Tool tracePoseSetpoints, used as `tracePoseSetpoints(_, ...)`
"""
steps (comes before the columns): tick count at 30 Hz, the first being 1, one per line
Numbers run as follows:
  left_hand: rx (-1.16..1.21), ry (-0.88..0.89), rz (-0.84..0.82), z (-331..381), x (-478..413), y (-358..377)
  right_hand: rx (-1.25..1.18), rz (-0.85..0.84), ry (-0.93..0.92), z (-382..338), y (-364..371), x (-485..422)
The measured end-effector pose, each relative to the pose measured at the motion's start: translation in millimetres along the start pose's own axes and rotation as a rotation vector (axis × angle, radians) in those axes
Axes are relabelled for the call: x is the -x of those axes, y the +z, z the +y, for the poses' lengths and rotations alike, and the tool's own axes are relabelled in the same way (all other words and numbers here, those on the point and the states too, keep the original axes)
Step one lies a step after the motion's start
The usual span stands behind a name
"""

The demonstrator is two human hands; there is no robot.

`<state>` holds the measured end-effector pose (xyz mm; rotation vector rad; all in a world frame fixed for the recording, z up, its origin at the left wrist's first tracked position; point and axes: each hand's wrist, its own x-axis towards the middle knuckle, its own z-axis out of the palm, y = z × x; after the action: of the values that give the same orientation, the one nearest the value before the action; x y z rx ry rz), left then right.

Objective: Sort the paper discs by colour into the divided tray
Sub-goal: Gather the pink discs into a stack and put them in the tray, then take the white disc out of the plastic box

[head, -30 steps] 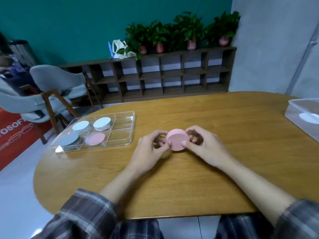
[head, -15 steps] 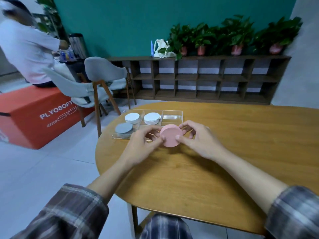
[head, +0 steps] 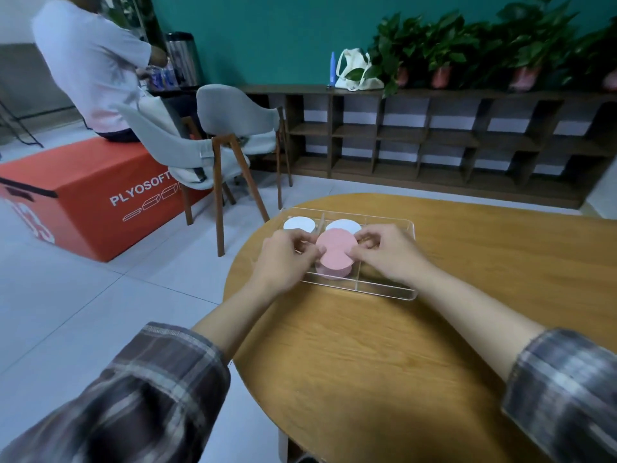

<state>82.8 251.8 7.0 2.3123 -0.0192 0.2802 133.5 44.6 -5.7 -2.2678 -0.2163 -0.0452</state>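
I hold the pink discs (head: 335,243) by their edges. My left hand (head: 283,259) pinches one side and my right hand (head: 390,253) pinches the other. They hang just over the pink pile (head: 334,269) in the near middle box of the clear tray (head: 387,290), at the left end of the tabletop (head: 400,362). If my fingers (head: 367,233) let go crooked, I think some discs could slide over the wall toward the pale piles (head: 344,226) behind.
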Motion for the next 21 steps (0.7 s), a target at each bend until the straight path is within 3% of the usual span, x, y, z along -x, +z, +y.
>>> tracePoseSetpoints(5,-0.153,-0.029,-0.093,-3,-19,3,0.168,-0.071,0.04,-5,4,-16)
tracePoseSetpoints(11,-0.143,-0.058,-0.153,-7,-28,7,0.295,-0.172,0.073,-11,8,-24)
tracePoseSetpoints(21,-0.236,-0.08,-0.072,-12,-34,19,0.407,-0.069,0.086,-8,19,-27)
